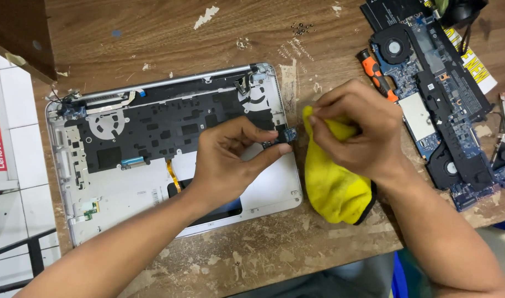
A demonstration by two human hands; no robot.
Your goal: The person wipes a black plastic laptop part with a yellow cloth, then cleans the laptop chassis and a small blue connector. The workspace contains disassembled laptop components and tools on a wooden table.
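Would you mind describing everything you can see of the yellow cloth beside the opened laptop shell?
The yellow cloth looks soft, like microfibre, bright yellow with a dark edge showing at its lower right. It is crumpled rather than spread flat. Its lower part rests on the worn wooden table, just right of the silver laptop shell. Its upper end is bunched up and gripped by the right hand, with a corner poking out past the fingertips toward the small blue circuit board pinched in the left hand.
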